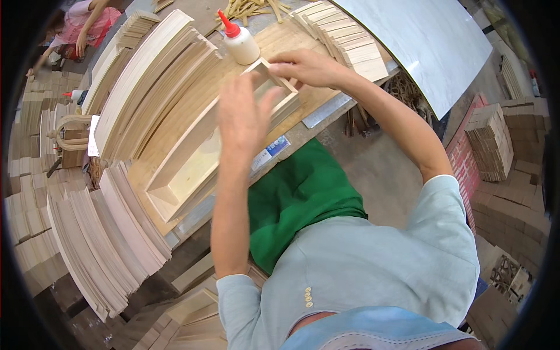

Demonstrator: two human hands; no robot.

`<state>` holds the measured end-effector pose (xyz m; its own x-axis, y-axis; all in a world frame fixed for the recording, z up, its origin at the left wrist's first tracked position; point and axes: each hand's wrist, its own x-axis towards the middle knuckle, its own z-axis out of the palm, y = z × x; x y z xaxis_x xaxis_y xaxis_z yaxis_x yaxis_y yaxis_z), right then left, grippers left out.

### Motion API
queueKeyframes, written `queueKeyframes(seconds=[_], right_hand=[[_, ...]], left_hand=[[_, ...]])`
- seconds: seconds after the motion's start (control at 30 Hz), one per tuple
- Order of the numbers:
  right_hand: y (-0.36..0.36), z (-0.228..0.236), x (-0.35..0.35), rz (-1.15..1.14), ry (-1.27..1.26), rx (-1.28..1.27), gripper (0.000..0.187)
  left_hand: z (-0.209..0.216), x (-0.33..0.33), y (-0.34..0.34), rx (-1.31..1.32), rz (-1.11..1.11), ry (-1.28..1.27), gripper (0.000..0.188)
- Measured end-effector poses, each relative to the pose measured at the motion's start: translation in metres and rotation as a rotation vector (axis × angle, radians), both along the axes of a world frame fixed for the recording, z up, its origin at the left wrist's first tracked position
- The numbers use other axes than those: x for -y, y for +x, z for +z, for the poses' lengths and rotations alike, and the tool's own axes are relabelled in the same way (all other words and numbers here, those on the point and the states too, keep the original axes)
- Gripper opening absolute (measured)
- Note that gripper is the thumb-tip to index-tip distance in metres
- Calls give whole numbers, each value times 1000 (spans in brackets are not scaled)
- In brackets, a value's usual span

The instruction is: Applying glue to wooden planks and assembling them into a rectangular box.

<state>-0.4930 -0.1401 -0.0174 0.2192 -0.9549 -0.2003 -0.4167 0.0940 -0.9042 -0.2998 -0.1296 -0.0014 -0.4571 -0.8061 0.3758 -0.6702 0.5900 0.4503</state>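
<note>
Head view | left hand (pixel 240 111) half open, blurred, contact unclear | right hand (pixel 303 67) gripping wooden box (pixel 188 143) at its 1 o'clock end | box on desk (pixel 175 119), 10 o'clock | blue-white label (pixel 271 150), box's 3 o'clock

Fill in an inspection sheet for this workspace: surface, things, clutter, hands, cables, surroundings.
Surface: wooden board under the box.
Things: box long, open-topped; white bottle with red nozzle near its far end.
Clutter: loose sticks beyond the bottle; wood stack left of the box.
Hands: right hand at the box's far end; left hand blurred over the box, contact unclear.
Cables: nothing seen.
Surroundings: another person, upper left; pale sheet, upper right.
</note>
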Motion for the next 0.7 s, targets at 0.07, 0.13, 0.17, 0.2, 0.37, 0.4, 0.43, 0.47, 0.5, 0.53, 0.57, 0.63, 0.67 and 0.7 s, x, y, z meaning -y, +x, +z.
queueKeyframes(seconds=[0.07, 0.13, 0.17, 0.2, 0.37, 0.4, 0.43, 0.47, 0.5, 0.53, 0.57, 0.63, 0.67, 0.7], right_hand=[[4, 1, -11, 0, -10, 3, 52], [11, 2, -12, 3, -8, 66, 56], [12, 1, -11, 2, 5, 74, 57], [15, 1, -10, 2, 6, 73, 57], [10, 1, -11, -59, 88, 111, 50], [9, 2, -10, -62, 107, 104, 50], [9, 6, -10, -60, 113, 103, 50], [9, 10, -11, -50, 127, 96, 52], [10, 12, -10, -39, 140, 88, 55], [11, 11, -10, -37, 143, 87, 55], [12, 10, -9, -43, 122, 84, 54], [11, 10, -3, -48, 104, 75, 53], [6, 10, 5, -9, 181, 70, 52], [2, 10, 14, 30, 258, 64, 51]], left_hand=[[10, 27, 11, 51, 20, -96, 40], [1, 56, 18, 75, -242, -69, 42], [-2, 63, 18, 74, -243, -70, 42], [-5, 69, 19, 90, -277, 44, 42], [-11, 81, 9, 29, -370, 195, 39], [-12, 83, 8, 15, -378, 166, 37], [-13, 83, 7, 1, -384, 136, 36], [-12, 84, 7, -1, -381, 141, 36], [-11, 83, 7, -10, -368, 146, 35], [-11, 83, 8, -19, -356, 149, 35], [-11, 83, 8, -21, -354, 151, 35], [-10, 81, 9, -57, -339, 173, 33], [-9, 79, 9, -64, -339, 174, 33], [-7, 75, 10, -28, -303, 236, 33]])
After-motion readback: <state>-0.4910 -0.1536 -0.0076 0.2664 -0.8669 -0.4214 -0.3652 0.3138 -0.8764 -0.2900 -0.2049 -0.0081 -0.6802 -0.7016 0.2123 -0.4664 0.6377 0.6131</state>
